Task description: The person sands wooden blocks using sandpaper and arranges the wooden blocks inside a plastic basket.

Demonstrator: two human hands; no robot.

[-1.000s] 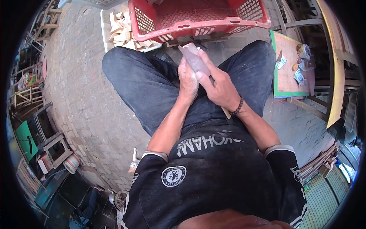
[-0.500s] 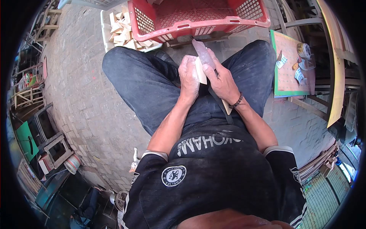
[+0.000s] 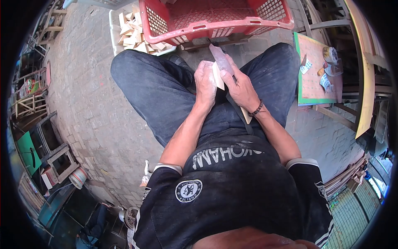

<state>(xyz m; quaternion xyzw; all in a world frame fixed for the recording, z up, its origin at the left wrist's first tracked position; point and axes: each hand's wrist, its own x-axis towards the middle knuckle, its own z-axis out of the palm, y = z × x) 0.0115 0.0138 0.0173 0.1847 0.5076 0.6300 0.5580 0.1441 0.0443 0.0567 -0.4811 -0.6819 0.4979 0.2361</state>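
Observation:
My left hand (image 3: 205,84) is closed on a small pale wood piece (image 3: 218,76) above my lap. Beside it, my right hand (image 3: 241,89) grips a sanding block (image 3: 221,59) with a pinkish-grey, dusty face, its thumb lying along the near end. The wood piece and the block's edge meet between the two hands. Below my right hand a dark strip and a pale wooden strip (image 3: 247,116) stick out toward my shirt. How these join the block is hidden by my palm.
A red crate (image 3: 215,27) stands ahead on the paved floor. Left of it, a white basket (image 3: 117,39) holds several pale wood pieces. At right, a green-edged board (image 3: 317,68) bears a tin (image 3: 330,55) and a knife. Wooden frames (image 3: 64,162) lie at far left.
The block has turned off the wood piece and shifted right with my right hand. The wood piece, covered one second ago, now shows in my left hand.

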